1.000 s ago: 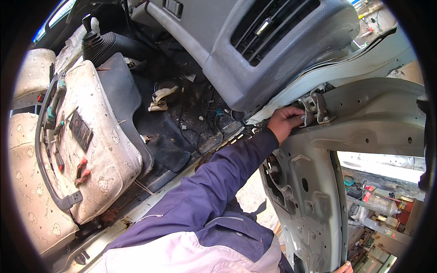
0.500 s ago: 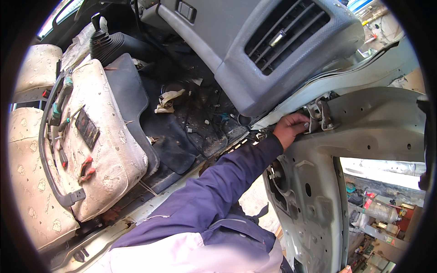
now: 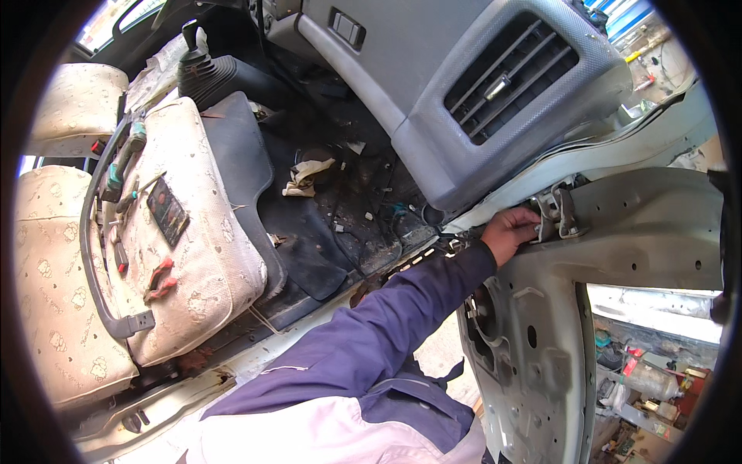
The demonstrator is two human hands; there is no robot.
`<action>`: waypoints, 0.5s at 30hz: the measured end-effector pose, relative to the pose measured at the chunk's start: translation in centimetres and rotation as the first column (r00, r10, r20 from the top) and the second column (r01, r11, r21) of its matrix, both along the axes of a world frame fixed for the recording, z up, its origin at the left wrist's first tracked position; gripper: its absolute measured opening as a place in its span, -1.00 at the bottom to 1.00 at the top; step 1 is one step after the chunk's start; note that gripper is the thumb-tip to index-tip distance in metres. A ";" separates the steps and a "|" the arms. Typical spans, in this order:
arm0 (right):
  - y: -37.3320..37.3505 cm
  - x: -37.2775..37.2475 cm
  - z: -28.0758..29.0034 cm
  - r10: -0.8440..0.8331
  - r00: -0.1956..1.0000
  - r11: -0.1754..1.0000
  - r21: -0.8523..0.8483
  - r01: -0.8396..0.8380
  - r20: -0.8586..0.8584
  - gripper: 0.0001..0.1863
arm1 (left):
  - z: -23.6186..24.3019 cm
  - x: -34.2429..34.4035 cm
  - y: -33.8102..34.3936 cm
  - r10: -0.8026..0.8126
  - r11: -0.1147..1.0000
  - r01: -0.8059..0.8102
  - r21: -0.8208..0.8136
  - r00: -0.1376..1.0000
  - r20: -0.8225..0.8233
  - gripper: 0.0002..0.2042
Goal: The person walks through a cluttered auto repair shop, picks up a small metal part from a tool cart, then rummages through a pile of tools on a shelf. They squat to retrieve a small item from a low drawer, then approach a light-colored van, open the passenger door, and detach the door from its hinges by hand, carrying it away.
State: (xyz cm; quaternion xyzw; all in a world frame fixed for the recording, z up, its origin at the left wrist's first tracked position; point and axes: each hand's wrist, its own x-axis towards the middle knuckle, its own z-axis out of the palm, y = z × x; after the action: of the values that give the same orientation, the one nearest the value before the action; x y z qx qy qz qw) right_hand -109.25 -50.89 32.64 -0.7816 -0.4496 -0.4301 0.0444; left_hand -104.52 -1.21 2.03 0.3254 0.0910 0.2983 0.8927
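My left hand (image 3: 510, 233), in a dark purple sleeve (image 3: 433, 290), reaches across to the metal door hinge (image 3: 558, 213) between the car body and the opened door (image 3: 541, 340). Thumb and fingers are pinched together against the hinge's near side. Whatever small part lies between the fingertips is hidden. The bare door shell shows round holes and a large window opening. My right hand is out of the picture.
On the patterned seat (image 3: 209, 271) lie a phone (image 3: 168, 212), red-handled pliers (image 3: 161, 280), a green and black power tool (image 3: 124, 162) and a long black trim strip (image 3: 91, 255). A grey dashboard with an air vent (image 3: 510, 77) overhangs the littered footwell (image 3: 355, 185).
The whole view has shifted, so the scene sits farther right. My left hand stays at the hinge, its fingers still pinched. Fingertips by the door's lower edge have gone out of view.
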 end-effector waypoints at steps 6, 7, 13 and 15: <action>2.8 -4.0 1.5 -0.621 0.783 0.774 -0.192 0.604 -0.040 -0.64 | -0.2 -0.1 0.2 -0.047 0.999 0.047 -0.008 0.999 0.015 -0.84; 3.3 -4.2 1.6 -0.619 0.785 0.777 -0.183 0.603 -0.041 -0.64 | -0.1 -0.2 0.2 -0.054 0.998 0.054 -0.017 0.998 0.012 -0.84; 4.6 -4.1 1.6 -0.604 0.796 0.790 -0.151 0.594 -0.032 -0.63 | 0.8 -0.1 -0.1 0.026 0.999 -0.027 -0.031 0.998 -0.054 -0.87; 4.6 -4.2 1.6 -0.618 0.785 0.781 -0.155 0.605 -0.047 -0.62 | 0.8 -0.1 0.1 -0.006 0.998 0.002 -0.062 0.998 -0.070 -0.86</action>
State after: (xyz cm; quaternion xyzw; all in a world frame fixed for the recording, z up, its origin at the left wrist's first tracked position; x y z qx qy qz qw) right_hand -113.41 -46.30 34.29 -0.9058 -0.1962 -0.3531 -0.1280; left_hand -104.57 -1.14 2.82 0.3082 0.1308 0.2820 0.8991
